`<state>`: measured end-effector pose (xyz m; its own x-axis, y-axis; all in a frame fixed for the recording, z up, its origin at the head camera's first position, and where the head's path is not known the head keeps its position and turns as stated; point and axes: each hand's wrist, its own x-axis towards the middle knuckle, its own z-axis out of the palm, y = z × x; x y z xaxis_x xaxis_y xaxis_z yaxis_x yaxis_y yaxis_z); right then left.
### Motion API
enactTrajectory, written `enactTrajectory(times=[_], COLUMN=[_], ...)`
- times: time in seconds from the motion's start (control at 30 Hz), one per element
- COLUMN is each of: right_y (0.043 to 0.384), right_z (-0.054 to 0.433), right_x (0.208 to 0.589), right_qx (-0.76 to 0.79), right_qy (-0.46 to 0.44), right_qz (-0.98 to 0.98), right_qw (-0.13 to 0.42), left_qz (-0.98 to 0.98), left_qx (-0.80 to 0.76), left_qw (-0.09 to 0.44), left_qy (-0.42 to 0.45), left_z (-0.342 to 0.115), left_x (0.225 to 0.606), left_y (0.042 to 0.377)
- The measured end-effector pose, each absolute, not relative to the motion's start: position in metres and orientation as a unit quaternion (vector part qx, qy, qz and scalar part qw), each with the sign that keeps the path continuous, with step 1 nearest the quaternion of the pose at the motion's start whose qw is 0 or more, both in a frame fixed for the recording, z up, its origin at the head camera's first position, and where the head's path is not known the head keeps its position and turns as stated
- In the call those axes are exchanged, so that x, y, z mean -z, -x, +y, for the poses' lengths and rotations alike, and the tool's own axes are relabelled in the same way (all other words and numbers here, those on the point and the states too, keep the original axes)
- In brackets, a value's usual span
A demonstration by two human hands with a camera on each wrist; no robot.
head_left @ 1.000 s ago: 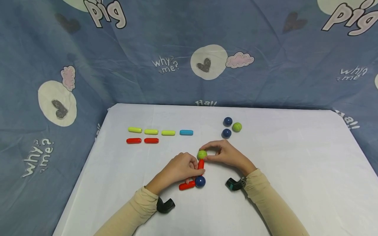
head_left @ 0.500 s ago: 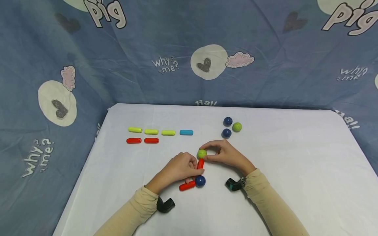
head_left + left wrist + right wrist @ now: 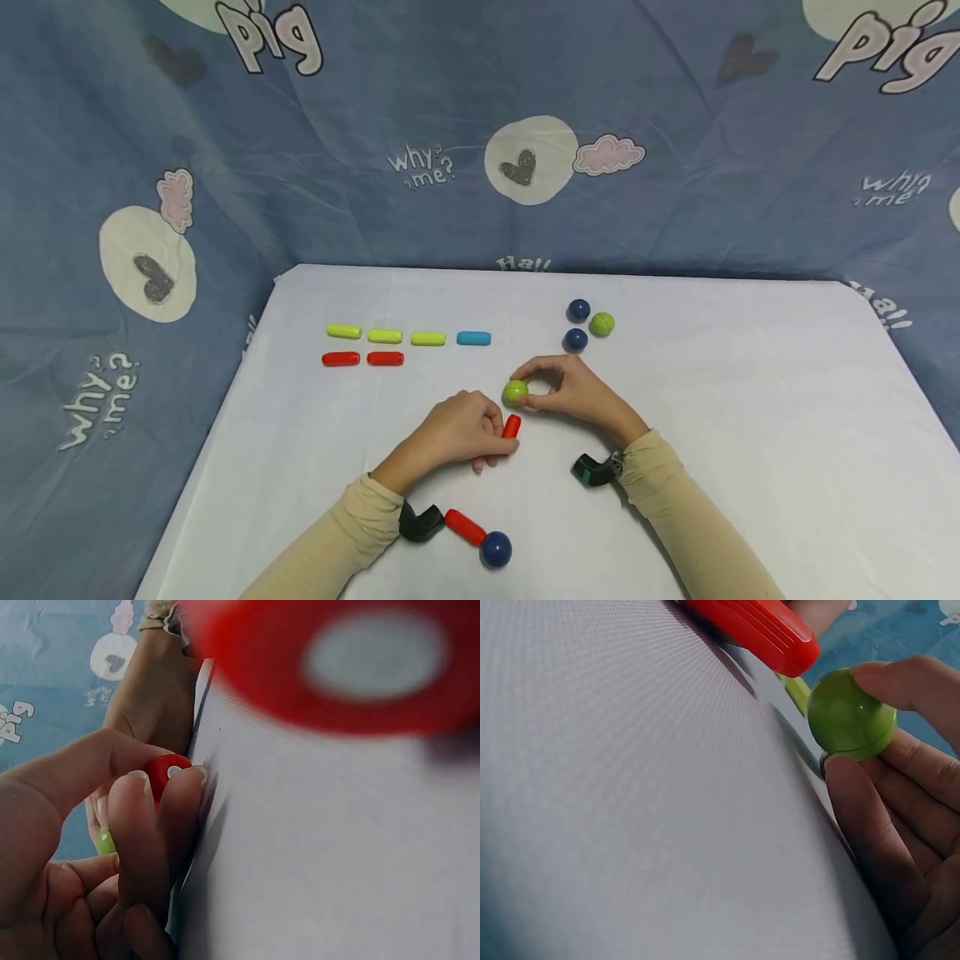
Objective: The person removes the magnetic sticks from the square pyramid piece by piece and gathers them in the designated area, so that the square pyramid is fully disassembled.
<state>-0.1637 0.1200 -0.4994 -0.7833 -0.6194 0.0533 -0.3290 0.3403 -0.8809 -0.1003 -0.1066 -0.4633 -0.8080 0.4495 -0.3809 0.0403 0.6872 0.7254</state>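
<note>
My left hand pinches a short red rod between thumb and fingers. In the left wrist view, that rod's end shows a pale round spot. Thumb and fingertips of my right hand hold a green ball. A gap separates ball and rod, as the right wrist view shows with the ball and the ridged red rod. Nearer me lies a second red rod, its end against a dark blue ball. Its blurred red end looms large in the left wrist view.
Several yellow-green rods and a light blue rod lie in a row at the back left, with two red rods before them. Two dark blue balls and a green ball sit at the back of the white table.
The dark blue ball and its red rod have come off the held rod and moved toward me, turning. The held rod has parted from the green ball. Both hands stay nearly in place.
</note>
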Motion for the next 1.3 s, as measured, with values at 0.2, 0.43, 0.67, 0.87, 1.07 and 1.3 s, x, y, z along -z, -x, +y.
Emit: enactTrajectory(times=[0.2,0.43,0.67,0.87,1.07,1.3], right_y=[0.162,0.158,0.157,0.161,0.164,0.165], right_z=[0.12,0.132,0.168,0.205,0.219,0.217], right_x=[0.499,0.484,0.477,0.49,0.5,0.503], right_qx=[0.52,0.597,0.623,0.62,0.582,0.554], right_qy=[0.275,0.26,0.231,0.163,0.114,0.115], right_qz=[0.793,0.742,0.747,0.768,0.805,0.824], right_qw=[0.157,0.159,0.041,0.007,0.014,-0.001], left_qz=[0.873,0.87,0.868,0.869,0.871,0.873], left_qx=[-0.374,-0.382,-0.388,-0.387,-0.384,-0.378], left_qw=[0.277,0.279,0.279,0.276,0.277,0.274], left_qy=[-0.143,-0.144,-0.139,-0.136,-0.13,-0.139], left_z=[-0.109,-0.109,-0.109,-0.111,-0.111,-0.109], left_x=[0.464,0.464,0.465,0.466,0.467,0.466], left_y=[0.101,0.103,0.103,0.101,0.1,0.102])
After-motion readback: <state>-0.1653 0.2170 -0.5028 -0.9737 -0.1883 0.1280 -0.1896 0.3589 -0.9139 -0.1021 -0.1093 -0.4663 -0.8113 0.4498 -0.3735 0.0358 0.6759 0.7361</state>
